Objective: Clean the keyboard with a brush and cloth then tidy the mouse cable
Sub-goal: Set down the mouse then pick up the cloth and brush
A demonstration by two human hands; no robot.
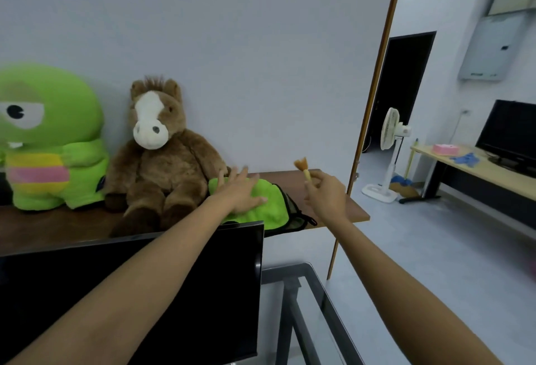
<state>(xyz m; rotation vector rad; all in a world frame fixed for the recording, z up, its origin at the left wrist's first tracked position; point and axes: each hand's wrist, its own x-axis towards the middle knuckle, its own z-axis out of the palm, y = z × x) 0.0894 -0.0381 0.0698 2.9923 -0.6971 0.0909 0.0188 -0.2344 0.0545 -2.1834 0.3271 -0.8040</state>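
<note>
On shelf: left hand (242,190) flat, spread on cloth (269,205) | right hand (326,195) pinching brush (303,168)

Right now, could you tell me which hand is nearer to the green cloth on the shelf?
Left. The left hand lies open, flat on the green cloth. The right hand is off to the cloth's right, apart from it, holding the small brush upright.
</note>
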